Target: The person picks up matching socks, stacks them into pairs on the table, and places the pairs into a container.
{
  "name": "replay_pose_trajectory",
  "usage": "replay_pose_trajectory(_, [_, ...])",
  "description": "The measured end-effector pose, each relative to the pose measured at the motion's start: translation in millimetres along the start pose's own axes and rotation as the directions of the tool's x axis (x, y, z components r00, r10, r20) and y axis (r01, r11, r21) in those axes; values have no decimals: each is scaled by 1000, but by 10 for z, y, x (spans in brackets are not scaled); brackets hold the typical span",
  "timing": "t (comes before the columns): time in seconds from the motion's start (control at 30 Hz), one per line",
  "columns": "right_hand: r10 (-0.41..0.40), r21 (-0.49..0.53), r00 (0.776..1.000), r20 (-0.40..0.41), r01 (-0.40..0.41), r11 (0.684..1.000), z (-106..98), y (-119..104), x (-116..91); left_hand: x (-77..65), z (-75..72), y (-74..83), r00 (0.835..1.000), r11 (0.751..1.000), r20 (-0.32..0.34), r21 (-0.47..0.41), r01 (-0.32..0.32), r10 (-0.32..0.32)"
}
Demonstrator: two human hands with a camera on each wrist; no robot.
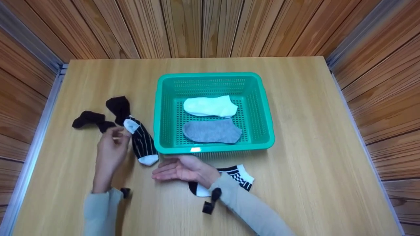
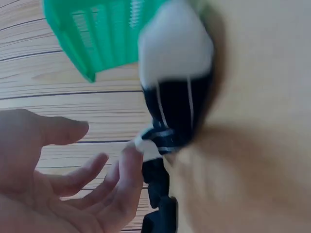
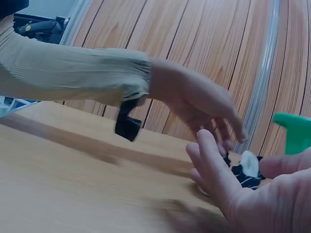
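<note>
A black sock with white stripes and white ends (image 1: pixel 144 144) lies left of the green basket. My left hand (image 1: pixel 113 147) is at its upper white end. In the left wrist view, the left thumb (image 2: pixel 63 130) stands apart from the fingers, and one fingertip is at the sock's white part, perhaps touching it. My right hand (image 1: pixel 183 168) is palm up with straight fingers, in front of the basket, holding nothing. Under the right wrist lies a black-and-white patterned sock (image 1: pixel 241 175), partly hidden by the forearm.
The green basket (image 1: pixel 267 131) holds a white sock (image 1: pixel 210 106) and a grey sock (image 1: pixel 212 131), laid flat side by side. Two black socks (image 1: pixel 88 118) lie bunched at the left, one (image 1: pixel 118 106) against the striped sock. Wooden panels (image 1: pixel 183 29) wall the table's back and sides.
</note>
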State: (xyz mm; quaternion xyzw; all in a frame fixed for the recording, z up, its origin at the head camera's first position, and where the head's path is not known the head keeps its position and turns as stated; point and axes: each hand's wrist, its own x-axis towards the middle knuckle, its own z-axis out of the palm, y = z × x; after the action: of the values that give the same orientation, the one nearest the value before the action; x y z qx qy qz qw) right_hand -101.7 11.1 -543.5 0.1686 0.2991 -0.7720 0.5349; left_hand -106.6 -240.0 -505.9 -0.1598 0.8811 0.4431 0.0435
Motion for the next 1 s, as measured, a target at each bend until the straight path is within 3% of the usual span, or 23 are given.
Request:
replay_pose_trajectory(0.13, [-8, 60, 1000, -21, 10, 998, 76, 52, 157, 209, -60, 12, 1000, 998, -20, 56, -15, 16])
replay_pose_trajectory(0.2, [-13, 74, 999, -29, 15, 997, 116, 77, 220, 311, -90, 15, 1000, 998, 14, 66, -4, 3])
replay_pose_trajectory(0.37, [-24, 78, 996, -83, 31, 996, 191, 119, 330, 537, -130, 3, 984, 992, 148, 90, 88, -101])
replay_pose_trajectory(0.5, [-27, 91, 995, -93, 36, 995, 213, 113, 379, 623, -99, 9, 972, 984, 170, 113, 141, -159])
replay_pose_trajectory(0.73, [-59, 3, 996, -66, 59, 998, 143, 113, 368, 563, -34, 38, 986, 990, 118, 82, 111, -121])
replay_pose_trajectory(0.87, [-119, -120, 990, -73, 109, 987, 102, 97, 297, 447, -96, 96, 978, 986, 143, -48, 157, -149])
replay_pose_trajectory(1.0, [-159, -183, 983, -91, 140, 973, 100, 91, 198, 295, -167, 133, 963, 959, 208, -191, 210, -170])
